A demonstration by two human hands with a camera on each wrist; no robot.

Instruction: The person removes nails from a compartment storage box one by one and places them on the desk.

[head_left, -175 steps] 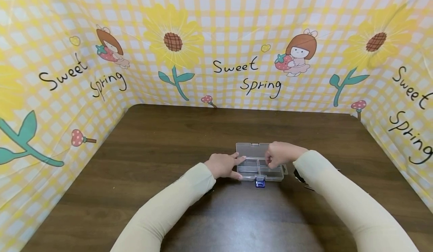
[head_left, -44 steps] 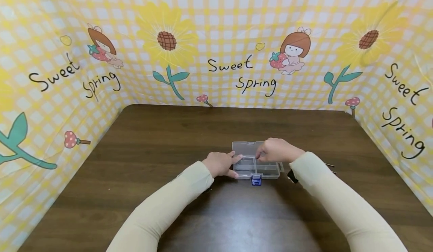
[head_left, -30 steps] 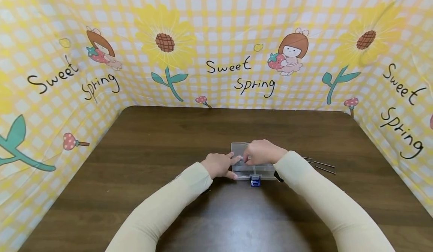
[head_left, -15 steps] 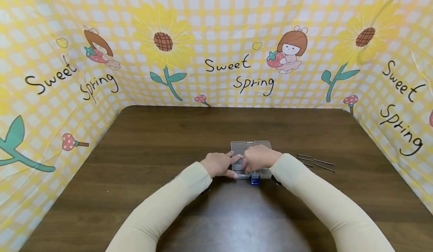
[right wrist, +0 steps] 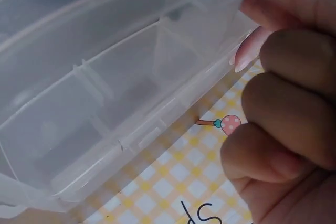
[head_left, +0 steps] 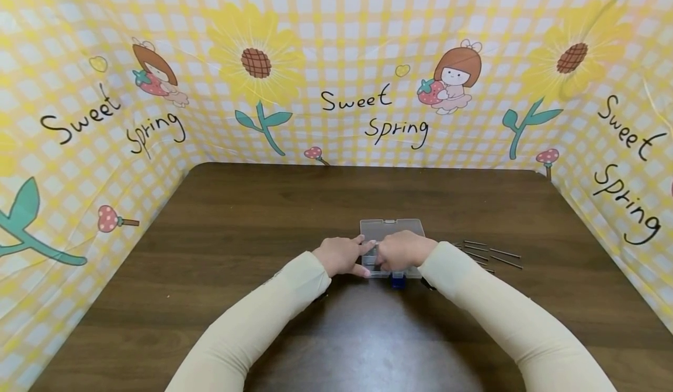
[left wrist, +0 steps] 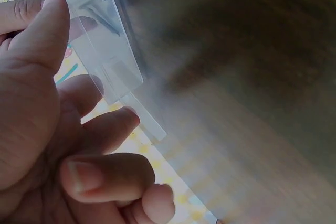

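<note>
A clear plastic compartment box (head_left: 370,269) sits on the table with its lid (head_left: 374,228) open at the far side and a blue latch (head_left: 398,282) in front. My left hand (head_left: 339,256) holds its left end, thumb at the near corner and spread fingers at the back edge. In the left wrist view the other fingers curl loosely beside the clear box (left wrist: 100,30). My right hand (head_left: 402,249) reaches down into the left compartments. Its fingers are curled in the right wrist view, but the fingertips are hidden, so anything between them cannot be seen.
Several thin metal nails or screws (head_left: 506,262) lie scattered on the brown table (head_left: 263,205) right of the box, partly behind the right sleeve (head_left: 462,269). A yellow checked cloth (head_left: 294,88) walls the back and both sides.
My right hand has shifted left and toward me, from the right compartments to the left ones, uncovering the metal pins. My left hand keeps its place on the box.
</note>
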